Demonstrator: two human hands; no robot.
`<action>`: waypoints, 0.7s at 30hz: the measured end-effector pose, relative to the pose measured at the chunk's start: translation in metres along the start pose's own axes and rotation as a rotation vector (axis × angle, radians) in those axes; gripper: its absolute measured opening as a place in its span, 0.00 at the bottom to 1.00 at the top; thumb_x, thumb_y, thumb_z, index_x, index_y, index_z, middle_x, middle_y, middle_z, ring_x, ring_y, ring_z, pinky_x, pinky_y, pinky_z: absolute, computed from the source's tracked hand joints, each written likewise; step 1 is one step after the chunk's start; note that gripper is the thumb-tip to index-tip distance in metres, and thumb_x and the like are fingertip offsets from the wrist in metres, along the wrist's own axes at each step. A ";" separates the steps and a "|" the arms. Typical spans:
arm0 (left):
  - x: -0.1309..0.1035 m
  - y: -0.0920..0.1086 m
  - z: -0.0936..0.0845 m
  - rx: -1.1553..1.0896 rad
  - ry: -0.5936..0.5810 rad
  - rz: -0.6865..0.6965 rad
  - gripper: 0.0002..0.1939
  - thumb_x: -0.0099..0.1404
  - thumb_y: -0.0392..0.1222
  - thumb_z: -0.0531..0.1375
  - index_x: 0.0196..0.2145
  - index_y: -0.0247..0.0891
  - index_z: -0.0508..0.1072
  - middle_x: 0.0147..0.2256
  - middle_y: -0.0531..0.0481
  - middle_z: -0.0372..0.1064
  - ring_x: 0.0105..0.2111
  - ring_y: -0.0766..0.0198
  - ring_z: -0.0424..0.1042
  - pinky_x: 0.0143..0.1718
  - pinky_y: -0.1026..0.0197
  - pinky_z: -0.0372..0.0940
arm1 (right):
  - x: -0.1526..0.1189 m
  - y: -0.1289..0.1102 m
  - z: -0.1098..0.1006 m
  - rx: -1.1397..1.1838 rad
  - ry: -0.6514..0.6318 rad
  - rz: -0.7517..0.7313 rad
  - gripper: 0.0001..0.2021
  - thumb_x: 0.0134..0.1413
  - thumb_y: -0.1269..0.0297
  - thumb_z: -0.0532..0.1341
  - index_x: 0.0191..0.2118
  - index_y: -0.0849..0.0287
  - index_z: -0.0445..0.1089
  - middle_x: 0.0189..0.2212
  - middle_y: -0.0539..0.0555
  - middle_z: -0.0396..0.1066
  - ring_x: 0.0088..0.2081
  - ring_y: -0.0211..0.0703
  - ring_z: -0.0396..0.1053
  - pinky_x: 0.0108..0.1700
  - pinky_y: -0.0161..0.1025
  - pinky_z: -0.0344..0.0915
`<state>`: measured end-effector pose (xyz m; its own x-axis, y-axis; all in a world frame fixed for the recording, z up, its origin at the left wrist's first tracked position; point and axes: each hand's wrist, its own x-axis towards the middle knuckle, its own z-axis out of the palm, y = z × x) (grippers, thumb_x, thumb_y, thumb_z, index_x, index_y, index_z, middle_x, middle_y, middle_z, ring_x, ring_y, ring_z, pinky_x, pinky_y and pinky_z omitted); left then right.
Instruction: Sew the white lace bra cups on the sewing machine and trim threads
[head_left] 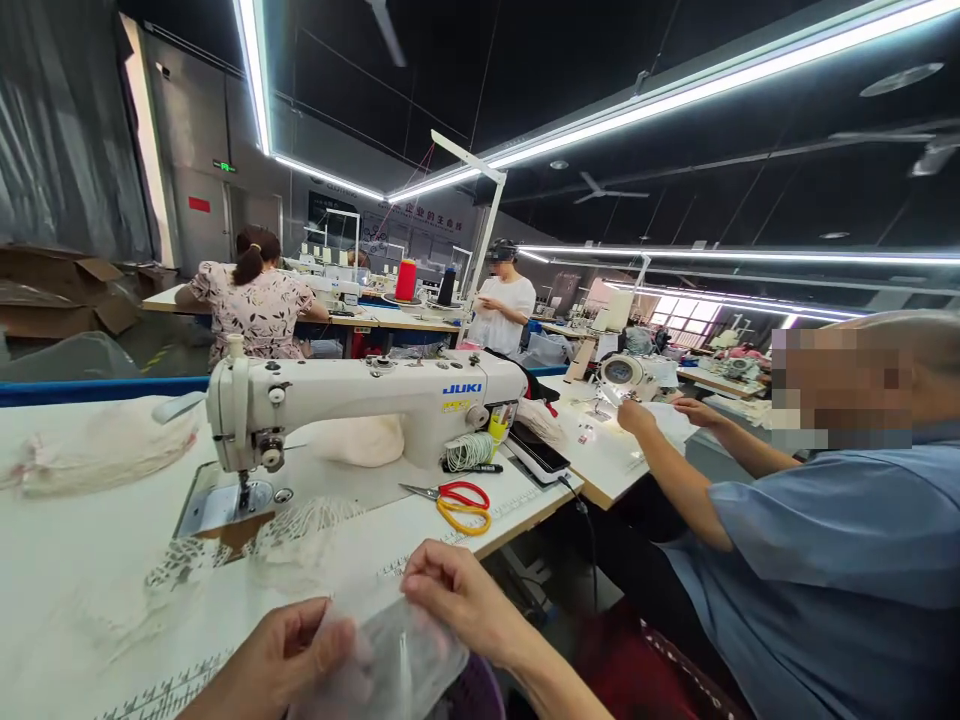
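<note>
My left hand (277, 655) and my right hand (466, 605) pinch the upper edge of a clear plastic bag (409, 645) at the table's front edge. The bag is see-through and glossy, and its lower end runs out of view. Beyond my hands lies white netted fabric (300, 545) with a loose fringe. It spreads over the table below the needle of a white sewing machine (360, 400). Scissors (461, 505) with red and yellow handles lie past my right hand, blades pointing left.
Beside the machine are a coil of pale cord (470, 452), a black marker (476, 468) and a phone (538, 448). White cloth (105, 445) lies at left. A purple rim (484, 690) shows below. A co-worker in blue (840, 540) sits close on the right.
</note>
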<state>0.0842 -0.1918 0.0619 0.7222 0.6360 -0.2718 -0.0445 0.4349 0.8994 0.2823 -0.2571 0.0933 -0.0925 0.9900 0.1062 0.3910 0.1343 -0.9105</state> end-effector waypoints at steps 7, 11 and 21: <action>-0.016 -0.007 0.013 -0.099 0.031 -0.111 0.29 0.44 0.62 0.69 0.35 0.36 0.74 0.24 0.51 0.74 0.22 0.63 0.71 0.23 0.65 0.63 | -0.008 -0.002 0.026 -0.107 0.003 -0.105 0.09 0.59 0.65 0.56 0.28 0.60 0.68 0.20 0.45 0.58 0.26 0.34 0.57 0.31 0.31 0.53; -0.016 -0.010 0.011 -0.088 0.093 -0.142 0.27 0.40 0.59 0.72 0.30 0.35 0.72 0.24 0.50 0.74 0.22 0.63 0.72 0.22 0.66 0.62 | -0.012 -0.003 0.025 -0.130 0.001 -0.115 0.11 0.61 0.61 0.56 0.31 0.59 0.70 0.18 0.44 0.56 0.23 0.33 0.54 0.27 0.30 0.51; -0.013 -0.017 0.002 0.104 0.049 -0.062 0.25 0.43 0.60 0.70 0.23 0.36 0.68 0.18 0.52 0.72 0.16 0.66 0.68 0.19 0.66 0.60 | -0.020 0.002 0.024 -0.125 -0.058 -0.174 0.10 0.55 0.57 0.64 0.35 0.58 0.75 0.25 0.47 0.67 0.28 0.35 0.62 0.33 0.30 0.57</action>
<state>0.0770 -0.2083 0.0512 0.6866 0.6414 -0.3423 0.0729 0.4077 0.9102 0.2628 -0.2781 0.0801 -0.2194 0.9479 0.2312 0.4743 0.3107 -0.8237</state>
